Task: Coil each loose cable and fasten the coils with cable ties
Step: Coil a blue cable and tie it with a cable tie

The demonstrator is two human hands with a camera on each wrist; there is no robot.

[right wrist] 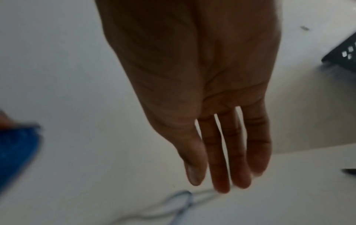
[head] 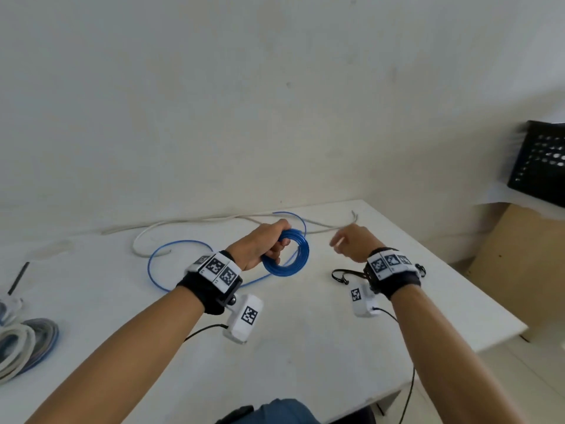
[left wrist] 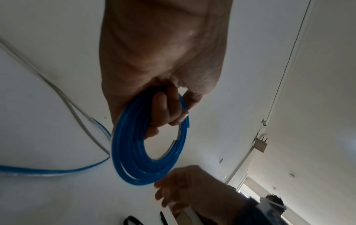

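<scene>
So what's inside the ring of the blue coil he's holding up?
The left hand's fingers curl through the blue coil's upper part. Below them the opening shows only white table. The strands under the fingers are hidden.

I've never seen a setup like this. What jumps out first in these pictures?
The bright blue cable coil catches the eye first, held up over the middle of the white table in the grip of the left hand, with its loose tail looping across the tabletop. Beside it to the right, the right hand hovers open and empty. Checkered tags on both wristbands stand out too, and a black perforated crate sits at far right.
</scene>
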